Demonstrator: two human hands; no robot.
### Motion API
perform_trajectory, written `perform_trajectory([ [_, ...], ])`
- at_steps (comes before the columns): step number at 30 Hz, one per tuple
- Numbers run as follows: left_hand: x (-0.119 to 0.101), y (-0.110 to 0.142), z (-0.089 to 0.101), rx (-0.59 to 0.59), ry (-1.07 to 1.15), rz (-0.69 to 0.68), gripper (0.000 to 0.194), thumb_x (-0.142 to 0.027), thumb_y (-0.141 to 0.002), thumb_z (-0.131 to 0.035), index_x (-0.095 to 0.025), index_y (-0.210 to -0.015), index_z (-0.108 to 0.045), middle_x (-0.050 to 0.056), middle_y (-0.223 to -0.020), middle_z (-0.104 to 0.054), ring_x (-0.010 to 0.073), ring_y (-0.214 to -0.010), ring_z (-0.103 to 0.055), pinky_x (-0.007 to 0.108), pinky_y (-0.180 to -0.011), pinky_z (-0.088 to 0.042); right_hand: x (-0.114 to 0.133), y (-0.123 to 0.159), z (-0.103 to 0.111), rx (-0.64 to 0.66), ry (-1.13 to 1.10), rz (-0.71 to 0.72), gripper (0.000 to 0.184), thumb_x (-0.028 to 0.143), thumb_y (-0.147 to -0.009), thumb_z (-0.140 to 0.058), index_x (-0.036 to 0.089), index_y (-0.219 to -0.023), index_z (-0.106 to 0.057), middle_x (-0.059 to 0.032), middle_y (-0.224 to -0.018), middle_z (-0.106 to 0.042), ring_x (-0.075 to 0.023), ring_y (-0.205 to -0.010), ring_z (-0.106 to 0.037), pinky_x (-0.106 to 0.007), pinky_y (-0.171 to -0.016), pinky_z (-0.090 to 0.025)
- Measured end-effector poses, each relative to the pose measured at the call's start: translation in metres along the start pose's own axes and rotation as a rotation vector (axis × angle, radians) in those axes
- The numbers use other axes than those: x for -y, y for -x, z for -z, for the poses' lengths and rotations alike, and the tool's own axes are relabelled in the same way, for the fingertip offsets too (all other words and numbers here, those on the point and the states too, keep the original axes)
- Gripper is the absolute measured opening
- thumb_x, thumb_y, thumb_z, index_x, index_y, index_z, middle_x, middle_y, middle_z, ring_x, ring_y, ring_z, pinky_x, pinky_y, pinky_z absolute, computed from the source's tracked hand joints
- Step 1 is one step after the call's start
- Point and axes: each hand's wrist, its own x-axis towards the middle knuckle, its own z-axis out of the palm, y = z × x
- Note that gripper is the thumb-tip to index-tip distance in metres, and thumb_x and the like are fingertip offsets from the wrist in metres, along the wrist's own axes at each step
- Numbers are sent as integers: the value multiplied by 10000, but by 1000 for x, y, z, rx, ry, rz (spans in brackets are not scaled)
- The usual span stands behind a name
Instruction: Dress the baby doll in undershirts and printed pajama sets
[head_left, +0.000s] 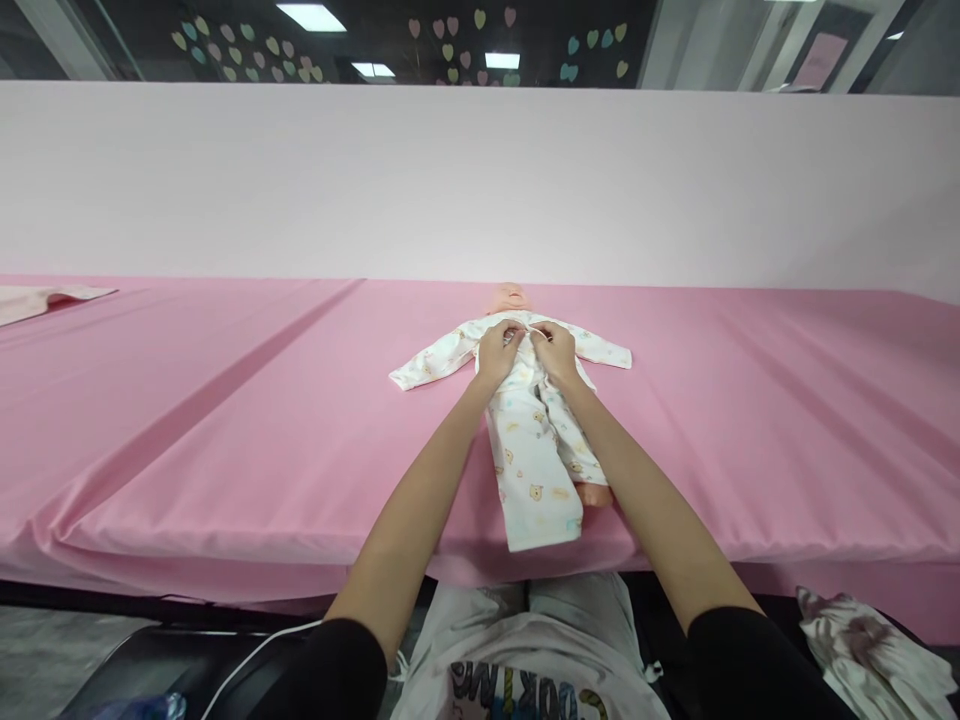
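Note:
A baby doll [511,296] lies on its back with its head toward the wall. It wears a white printed baby top [442,352] with both sleeves spread wide, and white printed trousers [534,480]. One foot [594,495] sticks out of the right trouser leg; the left leg's end hangs flat. At the waist, my left hand [501,350] pinches the cloth with fingers curled. Close beside it, my right hand [553,350] also pinches there. A thin white edge or string shows between the hands. Which layer each hand grips is partly hidden.
A pink sheet [247,430] covers the table, which ends at a white wall [480,185]. Pale cloth [52,300] lies at the far left. A stained white cloth [874,650] is at the lower right, and a white cable [255,655] runs at the lower left.

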Motion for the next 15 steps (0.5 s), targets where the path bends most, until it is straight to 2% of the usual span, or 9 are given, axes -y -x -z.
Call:
perform_trajectory([
  [4,5,-1,-1,-28,121,27,55,-195,-819,-557,-186,-844,-606,27,-918,-685,144,-846,-616,259,-821,-469,4,0,2,6,29,34,230,257,-789,-463,160,-726,-662,-26,-733,-659,-176,-725,-580,-278,-724,-415],
  [8,8,-2,-3,-64,226,39,61,-184,-801,-577,-187,-862,-584,33,-919,-670,129,-813,-616,249,-788,-483,2,-1,2,2,52,62,312,262,-854,-373,165,-751,-651,-24,-696,-627,-178,-708,-556,-290,-710,-391],
  [15,0,1,1,-59,243,66,53,-146,-812,-547,-188,-834,-572,25,-899,-674,119,-828,-638,230,-785,-479,-3,-1,0,10,136,80,138,228,-764,-520,183,-799,-646,30,-537,-506,-177,-645,-516,-278,-673,-395],
])
